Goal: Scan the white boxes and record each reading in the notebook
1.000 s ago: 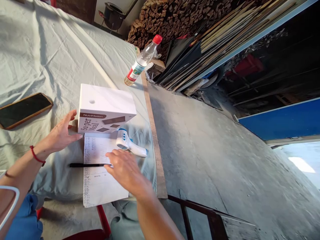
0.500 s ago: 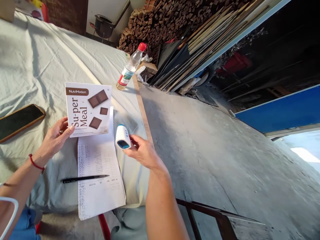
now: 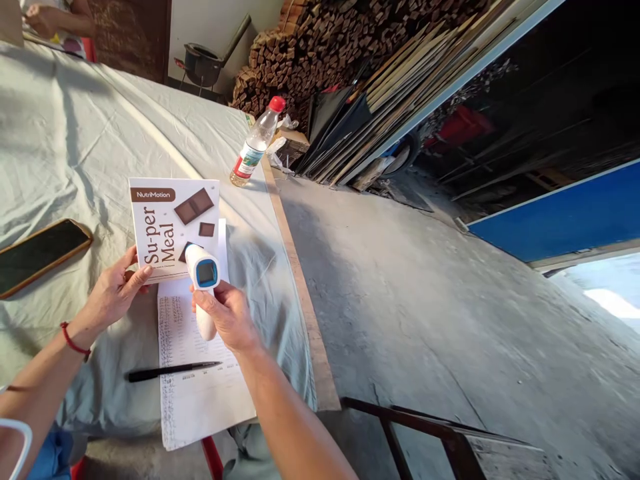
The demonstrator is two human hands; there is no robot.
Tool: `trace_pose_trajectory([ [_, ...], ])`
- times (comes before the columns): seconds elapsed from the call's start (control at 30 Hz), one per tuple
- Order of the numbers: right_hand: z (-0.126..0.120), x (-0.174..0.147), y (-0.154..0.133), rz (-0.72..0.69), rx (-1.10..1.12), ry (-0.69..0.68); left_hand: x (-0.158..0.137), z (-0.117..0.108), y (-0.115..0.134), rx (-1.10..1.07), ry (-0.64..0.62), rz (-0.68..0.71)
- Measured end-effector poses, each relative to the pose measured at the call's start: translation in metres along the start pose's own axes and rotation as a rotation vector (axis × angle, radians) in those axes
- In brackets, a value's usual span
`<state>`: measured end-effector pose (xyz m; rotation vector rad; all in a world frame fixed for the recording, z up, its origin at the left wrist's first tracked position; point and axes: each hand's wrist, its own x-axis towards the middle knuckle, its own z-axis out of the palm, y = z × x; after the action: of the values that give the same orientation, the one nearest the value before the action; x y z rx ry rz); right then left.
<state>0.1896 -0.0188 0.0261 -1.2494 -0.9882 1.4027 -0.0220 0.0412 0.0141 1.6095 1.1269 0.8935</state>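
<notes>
My left hand (image 3: pixel 117 287) grips the lower left corner of a white box (image 3: pixel 193 230) printed "NutriMotion Su-per Meal" with brown chocolate squares, its front facing me. In my right hand (image 3: pixel 233 317) is a white and blue infrared thermometer (image 3: pixel 205 293), held by its handle with the small dark screen toward me. The thermometer's head overlaps the box's lower right part; whether they touch I cannot tell. Beneath both, an open notebook (image 3: pixel 205 413) with handwritten lines lies on the cloth. A black pen (image 3: pixel 173 371) rests across its page.
A phone (image 3: pixel 45 257) in an orange-edged case lies left on the cloth-covered table (image 3: pixel 100 133). Near the table's right edge stands a red-capped bottle (image 3: pixel 254 147). Another person's hand (image 3: pixel 43 21) shows at top left. Stacked firewood (image 3: pixel 285 60) and leaning boards (image 3: pixel 370 113) are beyond.
My right hand has moved left, bringing the thermometer in front of the box and turning its screen toward me. My left hand still holds the box, slightly lower in view.
</notes>
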Motion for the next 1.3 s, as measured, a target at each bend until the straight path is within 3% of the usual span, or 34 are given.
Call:
trace_pose_trajectory([
  [0.2, 0.003, -0.001, 0.007, -0.013, 0.038, -0.016, -0.001, 0.001, -0.002, 0.005, -0.002, -0.011],
  [0.5, 0.010, -0.003, 0.003, -0.062, 0.164, 0.078, 0.001, 0.001, -0.001, 0.000, 0.010, 0.029],
  [0.7, 0.003, -0.018, -0.007, -0.193, -0.026, 0.210, 0.002, 0.002, 0.004, 0.000, 0.006, 0.003],
  [1.07, -0.011, -0.021, -0.020, -0.247, -0.145, 0.214, 0.004, 0.002, 0.000, -0.030, 0.014, -0.005],
  [1.17, -0.025, -0.021, -0.025, -0.234, -0.287, 0.178, 0.004, 0.003, -0.002, -0.116, 0.007, -0.024],
  [1.3, -0.063, -0.017, -0.032, -0.210, -0.764, 0.101, 0.001, 0.005, -0.004, -0.110, 0.067, 0.017],
])
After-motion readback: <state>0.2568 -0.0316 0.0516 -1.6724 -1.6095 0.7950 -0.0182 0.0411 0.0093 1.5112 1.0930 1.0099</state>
